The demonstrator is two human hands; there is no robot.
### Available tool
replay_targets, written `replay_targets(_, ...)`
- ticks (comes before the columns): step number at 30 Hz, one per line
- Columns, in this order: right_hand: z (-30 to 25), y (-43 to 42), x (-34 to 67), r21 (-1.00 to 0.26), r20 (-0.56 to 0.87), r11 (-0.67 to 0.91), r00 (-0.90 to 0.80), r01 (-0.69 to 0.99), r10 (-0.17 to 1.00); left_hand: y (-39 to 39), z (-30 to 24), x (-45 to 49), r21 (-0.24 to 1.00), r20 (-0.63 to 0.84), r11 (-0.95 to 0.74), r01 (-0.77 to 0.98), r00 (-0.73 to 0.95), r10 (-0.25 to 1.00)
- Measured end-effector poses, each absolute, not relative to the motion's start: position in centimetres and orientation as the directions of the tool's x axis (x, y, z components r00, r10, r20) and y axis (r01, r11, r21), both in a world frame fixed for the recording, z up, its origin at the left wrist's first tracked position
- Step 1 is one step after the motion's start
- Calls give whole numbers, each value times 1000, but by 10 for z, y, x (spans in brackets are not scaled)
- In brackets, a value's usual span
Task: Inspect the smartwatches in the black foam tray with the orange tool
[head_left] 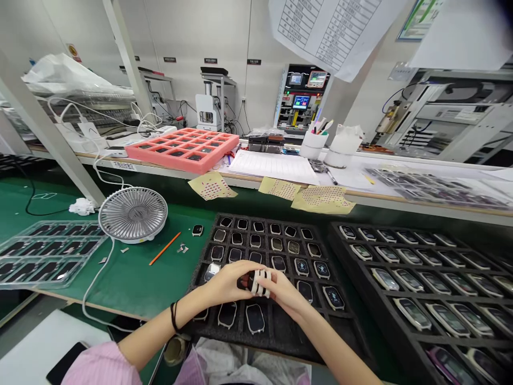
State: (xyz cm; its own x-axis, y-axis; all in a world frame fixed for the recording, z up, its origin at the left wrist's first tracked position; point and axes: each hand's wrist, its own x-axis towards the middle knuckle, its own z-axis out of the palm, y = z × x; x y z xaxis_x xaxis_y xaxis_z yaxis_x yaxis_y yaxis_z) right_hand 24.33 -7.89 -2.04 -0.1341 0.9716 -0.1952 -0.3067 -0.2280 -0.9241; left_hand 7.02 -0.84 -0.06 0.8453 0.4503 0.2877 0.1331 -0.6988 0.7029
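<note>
Both my hands meet over the black foam tray (pixel 280 334) of smartwatch bodies in front of me. My left hand (pixel 228 282) and my right hand (pixel 282 293) are closed together on one dark watch body (pixel 245 282); the fingertips wear white finger cots. The tray's cells hold several watch bodies with dark or lit screens. A black band sits on my left wrist, and a pink sleeve shows lower down.
A second black tray (pixel 385 315) of watch bodies lies at the right. A small white fan (pixel 133 214), an orange pencil (pixel 164 248) and a loose watch body (pixel 197 230) lie on the green mat. A clear blister tray (pixel 24 278) sits far left; a pink tray (pixel 160 156) stands behind.
</note>
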Motion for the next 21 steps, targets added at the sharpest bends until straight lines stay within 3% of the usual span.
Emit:
replay_targets(5,-38,-85,264,-971,-170,-150,96,-186,981,-3,-10,78,627,245,-740,243,840,483)
replay_targets(8,-40,-89,275,-988,-1,-32,196,153,981,-1,-17,85,574,161,-754,319,859,486)
replay_targets(11,-44,-91,280,-892,127,23,200,452,971,1,-19,82,554,132,-756,348,860,492)
replay_targets(15,-57,-94,284,-825,101,-3,153,566,983,8,-15,56,526,164,-772,357,848,504)
replay_targets(21,-56,-107,273,-587,356,150,87,796,931,7,-24,17,417,100,-821,391,878,469)
